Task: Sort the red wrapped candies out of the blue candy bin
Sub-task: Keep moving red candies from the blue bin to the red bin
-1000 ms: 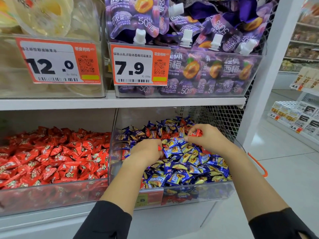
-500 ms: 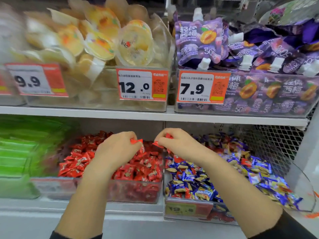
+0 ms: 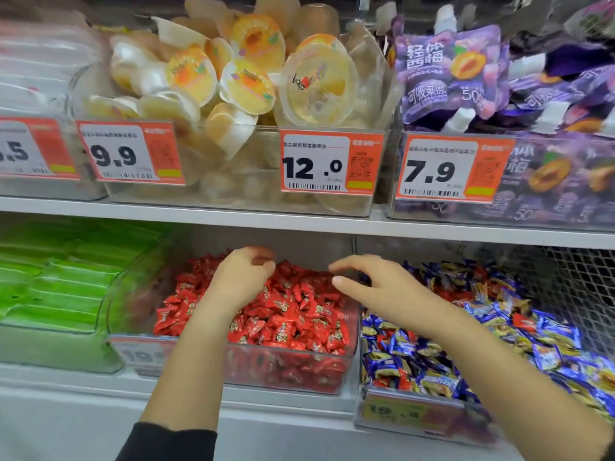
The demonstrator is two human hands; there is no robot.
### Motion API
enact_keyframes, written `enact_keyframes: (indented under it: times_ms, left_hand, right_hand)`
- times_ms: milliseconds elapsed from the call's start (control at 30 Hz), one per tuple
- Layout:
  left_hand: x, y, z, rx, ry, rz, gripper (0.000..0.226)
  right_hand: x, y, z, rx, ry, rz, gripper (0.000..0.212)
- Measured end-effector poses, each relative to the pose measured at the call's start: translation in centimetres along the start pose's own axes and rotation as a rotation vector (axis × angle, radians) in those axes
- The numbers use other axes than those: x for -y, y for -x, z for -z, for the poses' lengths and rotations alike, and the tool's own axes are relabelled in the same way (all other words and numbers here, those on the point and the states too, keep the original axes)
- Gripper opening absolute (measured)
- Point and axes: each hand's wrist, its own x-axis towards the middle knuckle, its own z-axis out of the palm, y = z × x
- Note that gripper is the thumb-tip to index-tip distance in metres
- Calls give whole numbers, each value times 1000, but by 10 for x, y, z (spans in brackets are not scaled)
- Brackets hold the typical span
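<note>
A clear bin (image 3: 299,371) at the middle of the lower shelf is heaped with red wrapped candies (image 3: 293,314). To its right, the blue candy bin (image 3: 409,414) holds blue wrapped candies (image 3: 432,354) with a few red ones (image 3: 524,322) mixed in. My left hand (image 3: 243,277) hovers over the red heap, fingers loosely curled downward, with no candy visible in it. My right hand (image 3: 376,287) hangs over the divide between the two bins. Its fingers and thumb are spread and relaxed, and it holds nothing.
A bin of green packets (image 3: 60,287) stands left of the red bin. The upper shelf (image 3: 299,221) juts out just above my hands, carrying jelly cups (image 3: 316,84), purple pouches (image 3: 449,68) and price tags. Wire mesh (image 3: 582,287) backs the blue bin.
Both hands moved left from the blue bin to the red bin. The red candies they pinched half a second ago are no longer in the fingers, which have loosened.
</note>
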Motion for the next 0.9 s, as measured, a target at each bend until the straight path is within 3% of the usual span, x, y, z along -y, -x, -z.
enact_keyframes:
  times_ms: [100,200,300,400,567,767,900]
  left_hand:
    - [-21,14,-26,62,-74,-92,27]
    - [-45,30,-66,131,-218,-190,50]
    - [-60,46,-102,188,-300,-145,64]
    - [-62,46,-119,226,-285,-57,54]
    - [-59,42,-119,226,-329,-102,36]
    - [-61,43,-118,240,-341,-92,32]
    - [-62,43,-117,249,-350,-72,33]
  right_hand:
    - [-22,31,7,-11,18,-49,31]
    - [-56,48,8,14,165,-110,32]
    - [-94,56,12,32,306,-206,37]
    - [-125,50,22,53,386,-328,44]
    - [-152,21,33,90,331,-523,57]
    - [-149,-23,7,270,160,-607,113]
    - [-149,-28,-7,378,115,-505,110]
